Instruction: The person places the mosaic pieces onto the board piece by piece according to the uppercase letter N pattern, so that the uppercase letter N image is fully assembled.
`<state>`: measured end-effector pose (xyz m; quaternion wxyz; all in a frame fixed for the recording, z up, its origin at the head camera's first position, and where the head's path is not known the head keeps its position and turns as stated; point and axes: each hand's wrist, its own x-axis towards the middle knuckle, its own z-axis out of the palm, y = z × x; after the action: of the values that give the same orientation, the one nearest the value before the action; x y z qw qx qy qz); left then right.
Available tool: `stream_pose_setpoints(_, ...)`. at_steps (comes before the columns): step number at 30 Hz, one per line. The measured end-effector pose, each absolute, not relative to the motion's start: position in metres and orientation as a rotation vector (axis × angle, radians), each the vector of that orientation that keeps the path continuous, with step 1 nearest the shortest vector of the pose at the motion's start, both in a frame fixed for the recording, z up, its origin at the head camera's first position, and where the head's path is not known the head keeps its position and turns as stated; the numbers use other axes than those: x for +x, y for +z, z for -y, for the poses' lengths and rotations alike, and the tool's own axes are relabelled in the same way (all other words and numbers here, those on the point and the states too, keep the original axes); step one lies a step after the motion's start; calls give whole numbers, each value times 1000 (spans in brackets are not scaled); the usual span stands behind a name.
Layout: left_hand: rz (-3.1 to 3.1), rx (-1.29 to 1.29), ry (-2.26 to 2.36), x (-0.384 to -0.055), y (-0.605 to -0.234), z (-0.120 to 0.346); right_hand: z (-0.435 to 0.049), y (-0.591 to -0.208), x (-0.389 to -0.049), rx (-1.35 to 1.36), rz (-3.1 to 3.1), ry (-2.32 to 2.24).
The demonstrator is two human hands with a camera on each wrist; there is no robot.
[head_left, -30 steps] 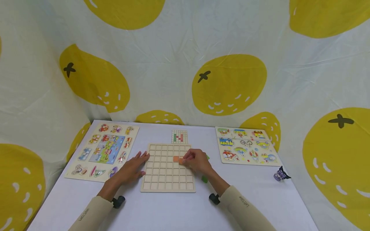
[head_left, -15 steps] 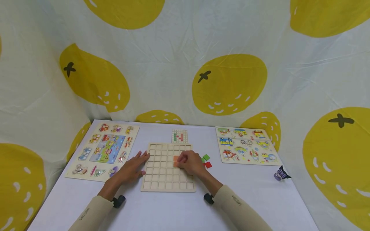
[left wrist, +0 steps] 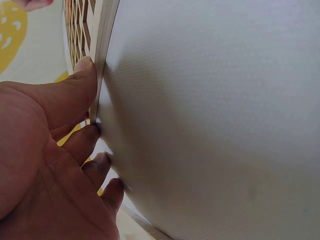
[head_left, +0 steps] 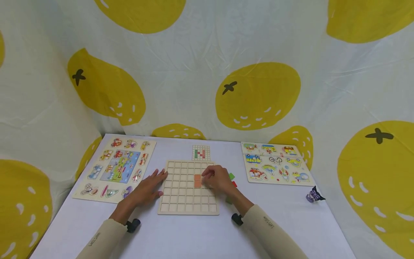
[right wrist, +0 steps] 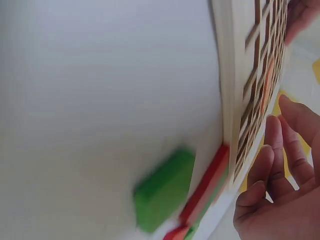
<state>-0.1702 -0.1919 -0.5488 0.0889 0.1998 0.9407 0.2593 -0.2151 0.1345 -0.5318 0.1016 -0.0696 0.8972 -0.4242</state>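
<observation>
A wooden grid board (head_left: 181, 194) lies on the table with two orange square tiles (head_left: 197, 183) set one below the other in its cells. My left hand (head_left: 147, 190) rests at the board's left edge, fingers extended. In the left wrist view, its thumb (left wrist: 82, 92) touches the board's rim. Over the right part of the board hovers my right hand (head_left: 220, 180), just right of the orange tiles. Nothing shows between its loosely bent fingers in the right wrist view. Green tiles (right wrist: 165, 190) and red tiles (right wrist: 205, 187) lie beside the board's right edge, partly hidden by that hand.
Behind the board lies a small grid card (head_left: 201, 153) with a green and red pattern. Vehicle puzzle boards lie at the left (head_left: 111, 172) and right (head_left: 275, 163). A small purple figure (head_left: 313, 195) stands near the table's right edge.
My right hand brought an orange tile over the board, set it below the other orange tile and let go. It then drew back slightly to the right. The left hand stayed put.
</observation>
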Motion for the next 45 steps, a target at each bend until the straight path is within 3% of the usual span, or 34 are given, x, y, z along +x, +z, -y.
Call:
stream_pose_setpoints(15,-2789,599,809,-170,-547,194,-185,-532,-235,33,-2808,-1122)
stream_pose_setpoints(45,-2806,584,781,-170,-550,192,-187,-537,-234,0,-2833,-1186)
